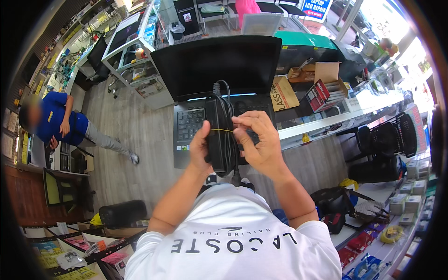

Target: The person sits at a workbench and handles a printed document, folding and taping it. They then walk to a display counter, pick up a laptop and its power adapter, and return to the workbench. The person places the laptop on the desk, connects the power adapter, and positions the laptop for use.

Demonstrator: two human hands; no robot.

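My left hand [202, 150] holds a black laptop power adapter [214, 148] from its left side, thumb along the edge. The adapter's black cable [229, 154] is coiled lengthwise against it, with one loop sticking up at the far end and a plug end [236, 179] hanging at the near end. A thin yellow rubber band [220, 130] crosses the bundle. At the bundle's right edge are the thumb and fingertips of my right hand [260, 143], level with the band; whether they pinch it is unclear. Below and beyond lies an open laptop [190, 124] with a dark screen [217, 66].
A glass-topped counter [294, 131] extends right, bearing a flattened cardboard piece [285, 93] and a red-and-white box [320, 95] of papers. A glass display case [140, 66] stands left. Another person [66, 120] in blue is farther left. Black chairs [381, 140] stand to the right.
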